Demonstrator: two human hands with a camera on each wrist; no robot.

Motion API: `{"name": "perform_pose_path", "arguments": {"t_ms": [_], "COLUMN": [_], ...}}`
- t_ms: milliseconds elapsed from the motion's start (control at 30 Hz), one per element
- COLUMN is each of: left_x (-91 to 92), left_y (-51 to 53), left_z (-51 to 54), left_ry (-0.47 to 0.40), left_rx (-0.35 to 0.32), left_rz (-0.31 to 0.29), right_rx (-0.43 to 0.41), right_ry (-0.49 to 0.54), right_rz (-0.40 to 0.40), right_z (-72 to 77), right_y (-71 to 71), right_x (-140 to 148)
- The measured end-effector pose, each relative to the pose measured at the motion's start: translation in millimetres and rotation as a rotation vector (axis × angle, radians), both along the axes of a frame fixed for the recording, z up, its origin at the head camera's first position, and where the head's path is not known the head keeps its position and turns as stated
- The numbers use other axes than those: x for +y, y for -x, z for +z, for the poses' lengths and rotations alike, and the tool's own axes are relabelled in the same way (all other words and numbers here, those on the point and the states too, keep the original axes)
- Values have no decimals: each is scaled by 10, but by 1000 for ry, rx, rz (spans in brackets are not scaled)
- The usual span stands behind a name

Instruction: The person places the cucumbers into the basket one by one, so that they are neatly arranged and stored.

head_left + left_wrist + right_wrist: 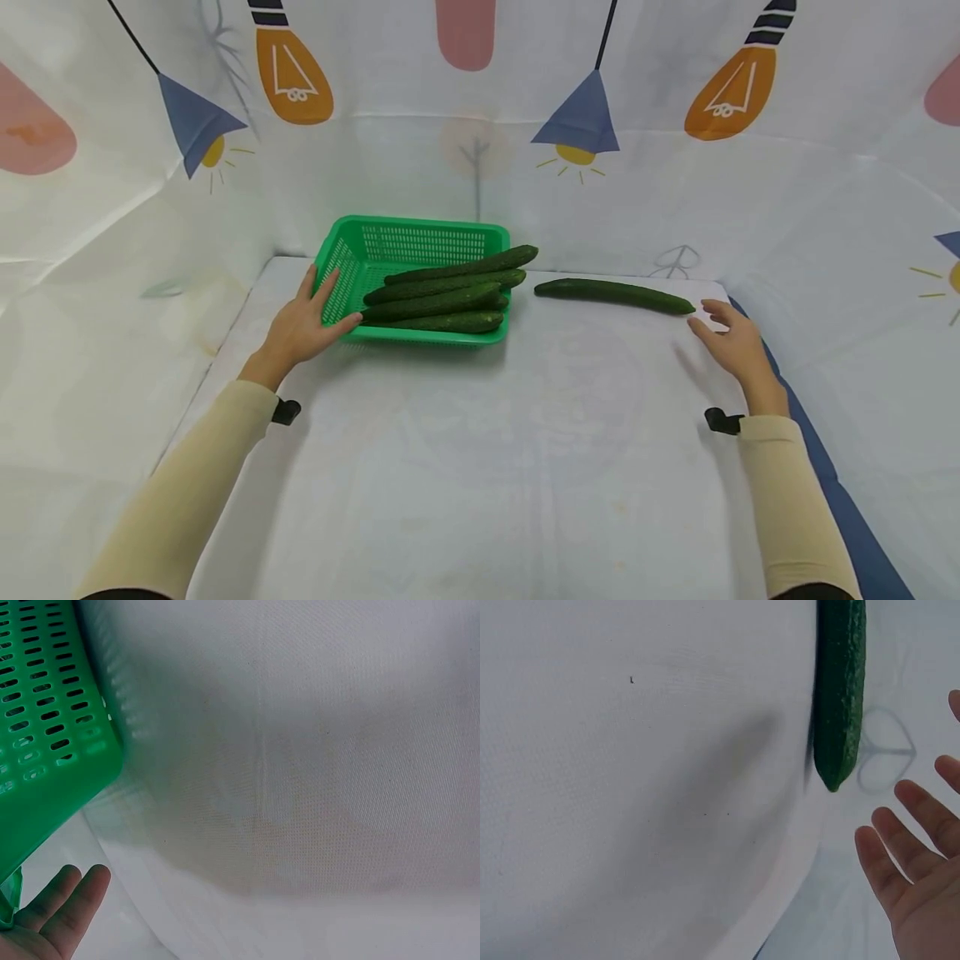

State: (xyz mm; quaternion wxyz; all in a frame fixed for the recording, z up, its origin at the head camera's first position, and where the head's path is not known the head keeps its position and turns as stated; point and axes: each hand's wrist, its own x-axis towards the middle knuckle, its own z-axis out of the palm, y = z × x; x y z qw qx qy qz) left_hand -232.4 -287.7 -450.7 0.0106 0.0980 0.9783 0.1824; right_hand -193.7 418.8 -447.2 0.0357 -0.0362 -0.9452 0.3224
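A green plastic basket (420, 223) with slotted sides stands toward the back left of the table, holding several dark green cucumbers (435, 302) whose tips lean over its right rim. My left hand (300, 327) is at the basket's left end, fingers spread and thumb near the front rim. Straight fingers (79, 904) show beside the basket's wall (82, 769) in the left wrist view. One cucumber (615, 294) lies crosswise on the table, right of the basket. Just off its right tip, my right hand (735, 342) has loosely bent fingers; the right wrist view shows a gap between them and the cucumber (841, 697).
White cloth covers the table (540, 450). Behind it hangs a pale sheet (420, 158) printed with lamps and bulbs, which also runs along both sides. A dark blue strip (847, 500) borders the right table edge.
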Motion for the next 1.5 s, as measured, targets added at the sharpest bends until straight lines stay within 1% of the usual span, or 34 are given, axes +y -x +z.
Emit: {"name": "perform_pose_path", "arguments": {"t_ms": [267,433,567,833,967,1133,1367,1500], "left_x": [-4,5,8,15,17,11,7,4], "left_y": [7,25,23,16,16,9,4,10], "left_z": [3,5,15,2,-15,-24,-17,-20], "left_ry": [3,-1,3,4,4,3,4,5], "left_rx": [9,12,10,5,9,8,13,15], "left_rz": [6,10,10,9,10,12,9,3], "right_rx": [24,56,57,-24,-42,-32,-47,-48], "right_ry": [38,61,71,84,75,60,-4,-26], "right_rz": [-34,-49,-60,-104,-107,-89,-17,3], "right_z": [17,2,-13,-49,-72,-81,-49,-37], "right_y": [55,92,109,135,144,166,243,278], "right_x": [-9,-21,-35,-63,-41,-15,19,44]}}
